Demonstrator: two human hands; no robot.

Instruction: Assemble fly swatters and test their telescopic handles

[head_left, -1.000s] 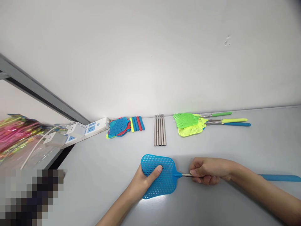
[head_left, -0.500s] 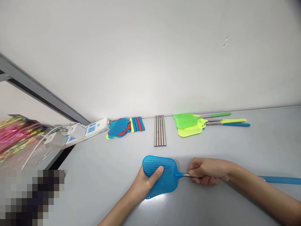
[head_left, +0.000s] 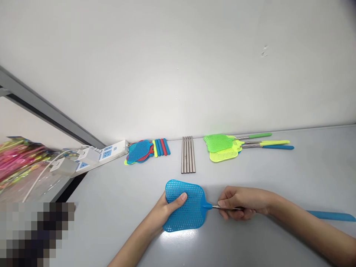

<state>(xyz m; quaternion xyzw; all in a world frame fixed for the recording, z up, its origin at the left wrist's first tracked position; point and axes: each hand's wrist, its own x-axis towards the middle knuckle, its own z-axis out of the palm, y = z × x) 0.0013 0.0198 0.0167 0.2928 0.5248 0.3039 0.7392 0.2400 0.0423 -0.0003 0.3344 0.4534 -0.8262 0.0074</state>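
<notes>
My left hand [head_left: 174,204] grips the blue mesh head of a fly swatter [head_left: 191,215], its thumb pressed on the upper face and the fingers hidden behind. Around the thin metal rod [head_left: 215,207] just right of the head, my right hand [head_left: 240,203] is closed with thumb and fingertips. A blue handle [head_left: 330,215] sticks out past my right forearm, which hides the stretch between. Beyond the hands, several metal tubes [head_left: 188,155] lie side by side on the grey table.
Fly swatters with green [head_left: 219,143] and yellow [head_left: 222,155] heads lie at the back right. Loose mesh heads [head_left: 139,151] and several coloured handle grips [head_left: 161,147] lie at the back left, beside a white power strip [head_left: 114,151]. Plastic-wrapped colourful items [head_left: 22,159] are at far left.
The swatter head and my left hand have shifted slightly left and up. My right hand has slid a little left along the rod, and more rod shows within its fingers.
</notes>
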